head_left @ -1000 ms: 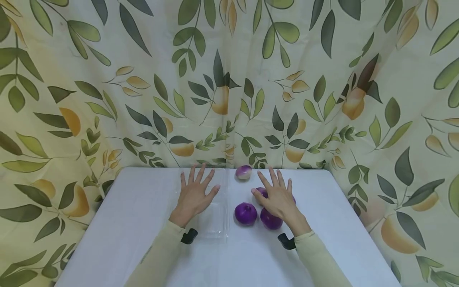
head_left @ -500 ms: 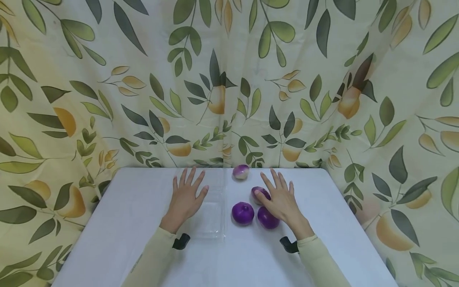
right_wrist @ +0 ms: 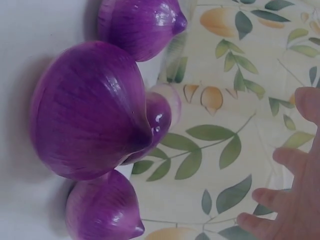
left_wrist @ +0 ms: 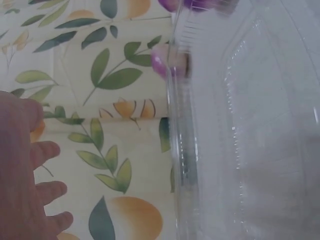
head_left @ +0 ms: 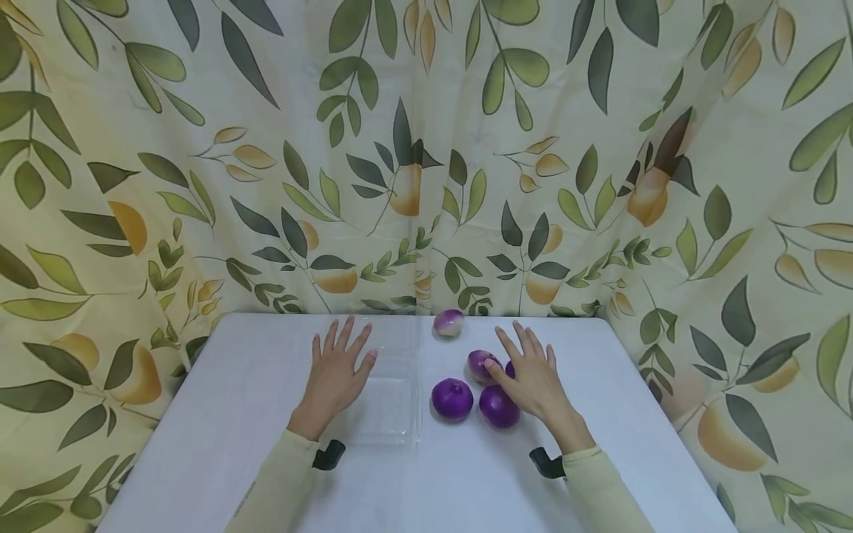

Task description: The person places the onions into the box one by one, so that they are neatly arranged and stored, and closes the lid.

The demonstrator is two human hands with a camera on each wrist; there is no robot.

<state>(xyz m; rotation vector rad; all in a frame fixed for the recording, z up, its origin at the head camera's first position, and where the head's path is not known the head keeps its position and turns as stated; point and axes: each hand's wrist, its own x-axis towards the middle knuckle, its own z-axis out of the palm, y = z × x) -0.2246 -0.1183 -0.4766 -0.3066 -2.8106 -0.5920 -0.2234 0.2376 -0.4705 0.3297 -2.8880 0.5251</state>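
Note:
My left hand (head_left: 335, 379) hovers with spread fingers over the left part of a clear plastic container (head_left: 383, 411), holding nothing. The container's ridged wall (left_wrist: 235, 135) shows close up in the left wrist view. My right hand (head_left: 536, 381), fingers spread too, is above a group of purple onions and grips none. A front onion (head_left: 452, 400) and another onion (head_left: 499, 407) stand side by side. Behind them lies a smaller onion (head_left: 481, 366), near my right thumb. One more onion (right_wrist: 105, 210) is mostly covered by that hand in the head view. Farther back sits a white-and-purple onion (head_left: 449, 323).
Both hands are over a white table (head_left: 460, 481). A leaf-and-fruit patterned curtain (head_left: 426, 148) hangs behind its far edge and along both sides. Dark wrist mounts (head_left: 548, 463) stick out inward from the sleeves.
My hands have drifted apart: the left moved leftward and the right slightly rightward and nearer, so more of the small onion shows. The onions and container stay where they were.

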